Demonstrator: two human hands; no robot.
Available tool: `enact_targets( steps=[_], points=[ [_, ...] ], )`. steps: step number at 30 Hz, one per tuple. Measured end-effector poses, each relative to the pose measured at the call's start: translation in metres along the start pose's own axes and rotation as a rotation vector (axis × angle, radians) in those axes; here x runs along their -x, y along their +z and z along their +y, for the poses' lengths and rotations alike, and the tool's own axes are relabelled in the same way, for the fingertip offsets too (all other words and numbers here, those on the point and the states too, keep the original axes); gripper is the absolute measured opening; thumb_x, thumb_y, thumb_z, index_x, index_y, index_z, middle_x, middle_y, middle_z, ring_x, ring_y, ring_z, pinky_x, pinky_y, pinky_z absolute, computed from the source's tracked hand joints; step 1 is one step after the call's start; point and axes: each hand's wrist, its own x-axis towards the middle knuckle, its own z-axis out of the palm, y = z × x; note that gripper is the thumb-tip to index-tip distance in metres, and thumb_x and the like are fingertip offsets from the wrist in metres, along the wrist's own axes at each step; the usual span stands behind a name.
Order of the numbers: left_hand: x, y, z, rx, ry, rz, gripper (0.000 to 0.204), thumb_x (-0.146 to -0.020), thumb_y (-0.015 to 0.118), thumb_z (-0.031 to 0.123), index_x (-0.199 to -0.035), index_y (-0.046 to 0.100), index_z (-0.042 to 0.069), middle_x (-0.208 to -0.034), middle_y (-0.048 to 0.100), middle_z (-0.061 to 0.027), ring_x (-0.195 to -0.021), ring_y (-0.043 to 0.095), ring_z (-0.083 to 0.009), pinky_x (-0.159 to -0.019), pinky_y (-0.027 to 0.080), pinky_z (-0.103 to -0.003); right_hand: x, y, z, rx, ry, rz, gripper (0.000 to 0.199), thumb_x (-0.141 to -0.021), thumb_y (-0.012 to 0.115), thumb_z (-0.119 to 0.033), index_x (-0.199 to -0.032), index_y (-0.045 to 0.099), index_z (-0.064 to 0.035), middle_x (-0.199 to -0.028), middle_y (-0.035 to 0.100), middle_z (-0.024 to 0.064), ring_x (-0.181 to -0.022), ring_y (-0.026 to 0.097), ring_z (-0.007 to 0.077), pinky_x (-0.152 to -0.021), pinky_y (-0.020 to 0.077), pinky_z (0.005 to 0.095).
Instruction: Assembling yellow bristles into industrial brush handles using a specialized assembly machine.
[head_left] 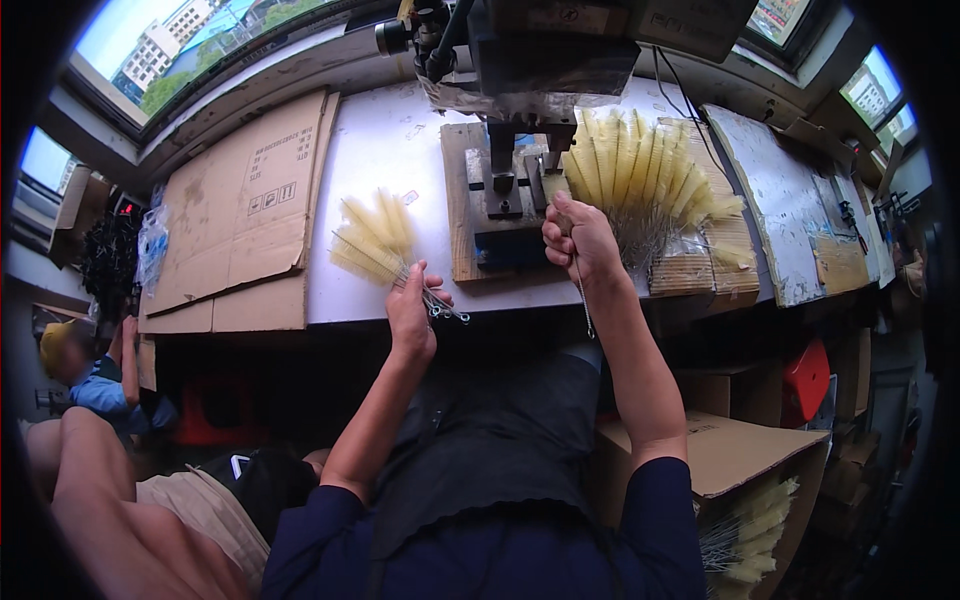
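My left hand (pixel 412 312) is closed around the wire handles of a bunch of bottle brushes (pixel 374 236). Their pale yellow bristle heads fan out over the white table, and the looped wire ends stick out below the fingers. At the press (pixel 503 190), my right hand (pixel 582 238) grips a single brush whose twisted wire handle (pixel 583 300) hangs down past the table edge. That brush's head is mostly hidden by my fingers and the tooling. Just right of this hand lies a large fanned pile of similar brushes (pixel 635 170).
Flattened cardboard (pixel 240 215) covers the table's left part. Corrugated board (pixel 705 265) lies under the brush pile. An open carton (pixel 740 450) with more brushes stands low at right, near a red stool (pixel 806 383). Other people sit at the left, one in a yellow cap (pixel 60 345).
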Motion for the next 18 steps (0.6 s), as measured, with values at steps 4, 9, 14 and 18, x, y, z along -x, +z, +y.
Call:
enact_targets(
  steps=[4,9,14,18],
  points=[
    [-0.005,-0.001,0.008,0.005,0.025,-0.083,0.038,-0.102,0.049,0.034,-0.122,0.049,0.001,-0.082,0.061,-0.0074,-0.060,0.058,-0.0128,-0.056,0.053,-0.032,0.007,-0.001,0.001,0.030,0.005,-0.015,0.028,-0.099,0.053,-0.029,-0.084,0.052,-0.0064,-0.058,0.048,-0.0001,-0.038,0.034,0.0038,-0.034,0.0293,0.0206],
    [-0.013,-0.004,0.009,0.165,-0.079,-0.020,0.027,-0.100,0.054,0.027,-0.110,0.054,0.001,-0.084,0.061,-0.0097,-0.063,0.061,-0.0178,-0.060,0.055,-0.034,0.016,-0.002,-0.003,0.263,-0.159,0.150,0.031,-0.100,0.052,-0.032,-0.083,0.057,-0.0062,-0.058,0.053,0.0020,-0.036,0.035,0.0041,-0.033,0.0283,0.0199],
    [-0.021,-0.015,-0.001,0.171,-0.140,0.021,0.016,-0.095,0.059,0.016,-0.106,0.056,0.005,-0.083,0.060,-0.0065,-0.064,0.061,-0.0181,-0.059,0.055,-0.035,-0.017,-0.054,-0.041,0.979,-0.567,0.496,0.034,-0.099,0.054,-0.035,-0.090,0.061,-0.0022,-0.064,0.059,0.0056,-0.049,0.052,0.0140,-0.048,0.0437,0.0297],
    [-0.020,-0.015,-0.004,0.089,-0.003,0.072,0.012,-0.097,0.057,0.016,-0.104,0.055,0.007,-0.080,0.058,-0.0047,-0.060,0.057,-0.0143,-0.054,0.051,-0.031,-0.020,-0.041,-0.043,1.386,-1.165,0.919,0.038,-0.095,0.062,-0.035,-0.104,0.062,0.0016,-0.081,0.066,0.0098,-0.069,0.062,0.0229,-0.071,0.0507,0.0402]
  ],
)
